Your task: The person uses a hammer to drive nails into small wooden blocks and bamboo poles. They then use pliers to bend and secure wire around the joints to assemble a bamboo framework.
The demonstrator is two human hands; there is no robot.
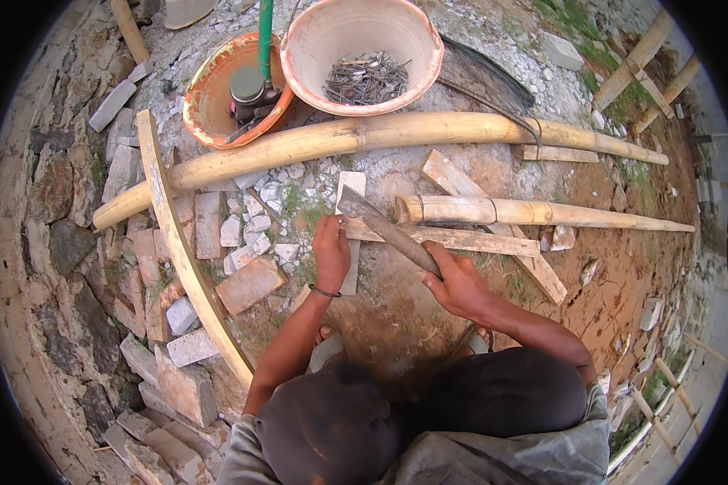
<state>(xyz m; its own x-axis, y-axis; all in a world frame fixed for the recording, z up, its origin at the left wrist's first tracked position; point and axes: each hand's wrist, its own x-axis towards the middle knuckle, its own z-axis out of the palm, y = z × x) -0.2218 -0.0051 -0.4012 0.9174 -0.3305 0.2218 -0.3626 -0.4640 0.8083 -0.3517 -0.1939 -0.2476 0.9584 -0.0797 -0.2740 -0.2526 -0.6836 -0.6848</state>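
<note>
My right hand (455, 280) is closed round the thick brown handle of a hammer-like tool (388, 234). The tool slants up and left; its greyish far end is close to my left fingers, and the exact shape of its head is unclear. My left hand (331, 246) has its fingers pinched together at the left end of a narrow wooden plank (453, 239); whatever they hold is too small to make out. That plank lies across a short pale board (350, 279) on the left and a slanting board (546, 279) on the right.
Beyond the planks lie a long bamboo pole (299, 149) and a shorter bamboo pole (558, 213). A pale bucket (299, 48) contains several nails; an orange-rimmed bucket (198, 97) holds a green-handled tool (264, 36). Bricks (251, 284) and a curved timber (182, 250) lie left.
</note>
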